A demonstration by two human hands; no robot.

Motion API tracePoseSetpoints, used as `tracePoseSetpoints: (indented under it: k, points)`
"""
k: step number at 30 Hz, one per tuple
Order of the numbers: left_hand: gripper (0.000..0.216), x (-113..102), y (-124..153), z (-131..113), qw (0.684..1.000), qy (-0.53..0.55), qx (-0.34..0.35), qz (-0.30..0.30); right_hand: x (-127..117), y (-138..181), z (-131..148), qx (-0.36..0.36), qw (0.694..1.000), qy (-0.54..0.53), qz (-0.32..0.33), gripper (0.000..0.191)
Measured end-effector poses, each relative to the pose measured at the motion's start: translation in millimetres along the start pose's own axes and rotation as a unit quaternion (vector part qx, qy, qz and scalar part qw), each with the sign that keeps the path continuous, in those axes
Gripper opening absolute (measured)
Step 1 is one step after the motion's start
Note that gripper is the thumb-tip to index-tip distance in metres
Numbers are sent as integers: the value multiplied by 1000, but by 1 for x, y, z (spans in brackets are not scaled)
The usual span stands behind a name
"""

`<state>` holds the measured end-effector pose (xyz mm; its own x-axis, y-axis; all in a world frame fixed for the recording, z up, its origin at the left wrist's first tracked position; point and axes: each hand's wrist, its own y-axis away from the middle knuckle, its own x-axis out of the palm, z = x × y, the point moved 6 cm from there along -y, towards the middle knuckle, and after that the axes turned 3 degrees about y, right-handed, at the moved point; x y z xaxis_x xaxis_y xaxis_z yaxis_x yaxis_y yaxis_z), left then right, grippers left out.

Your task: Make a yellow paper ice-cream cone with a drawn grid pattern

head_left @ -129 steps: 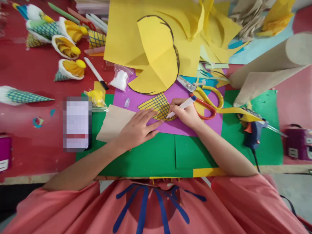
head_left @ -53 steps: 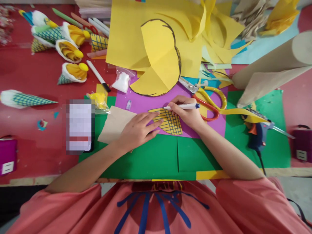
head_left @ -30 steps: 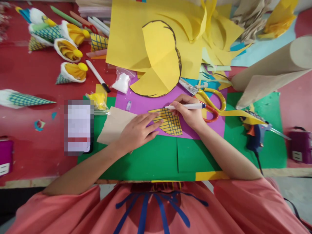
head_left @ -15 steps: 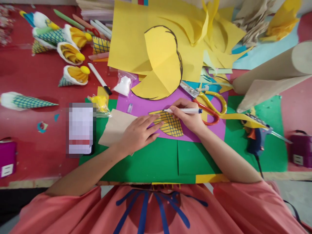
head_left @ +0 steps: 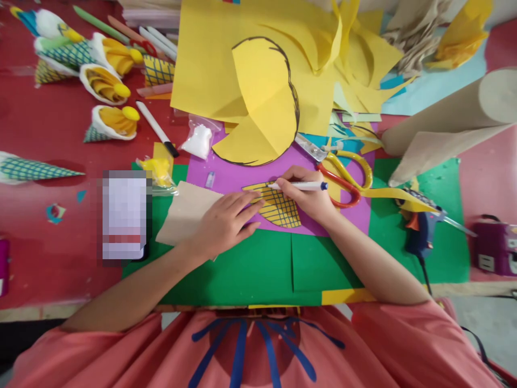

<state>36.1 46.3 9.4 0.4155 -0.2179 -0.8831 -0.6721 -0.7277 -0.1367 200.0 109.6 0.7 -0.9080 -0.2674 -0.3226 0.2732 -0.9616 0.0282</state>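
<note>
Tabletop (head_left: 52, 237): red, and it carries everything in front of you; most of its middle is covered by craft paper.
Green sheet (head_left: 250, 269): it lies flat nearest your body, under both of your forearms.
Yellow paper heap (head_left: 210, 59): loose sheets piled at the far side, with a folded, black-outlined cut piece (head_left: 266, 108) on top that overlaps the purple sheet.
Brown paper roll (head_left: 448, 124): it lies slanted at your far right, above the green sheet.
Purple sheet (head_left: 242, 175): it rests on the green sheet, and the piece you are working on lies on it.
Left hand (head_left: 222, 223): you press it flat with the fingers spread and straight, holding nothing; the fingertips sit on the left edge of the gridded piece, and the palm covers part of a tan paper piece (head_left: 181, 213).
Right hand (head_left: 309, 199): your fingers are closed around the pen, and the hand rests on the right side of the gridded piece.
Scissors (head_left: 343, 172): yellow and red handles, lying just beyond your right hand, touching the purple sheet.
Glue gun (head_left: 420, 231): blue, lying on the green sheet well to the right of your right hand.
Paper cones (head_left: 107, 121): finished ones with gridded wraps lie grouped at the far left, well apart from your hands.
Gridded yellow piece (head_left: 277, 207): a small curved cutout with black crossed lines, lying between your two hands.
Pen (head_left: 302, 186): white with a blue end, held nearly level, its tip at the upper edge of the gridded piece.
</note>
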Motion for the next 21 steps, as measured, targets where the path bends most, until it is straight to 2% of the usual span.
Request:
tracePoseSetpoints:
  k: [6,11,16,21]
  points:
    - [40,0,1,-2,999,-29,17,-6,-4,0,-1,10,1000,-25,-3,22]
    - [42,1,1,2,999,-36,-12,4,-7,1,-4,10,998,-53,-19,21]
    - [40,1,1,2,999,-34,-18,7,-1,2,0,-16,1000,-7,6,19]
    - [38,0,0,1,999,-30,-15,4,0,1,2,-22,1000,19,4,19]
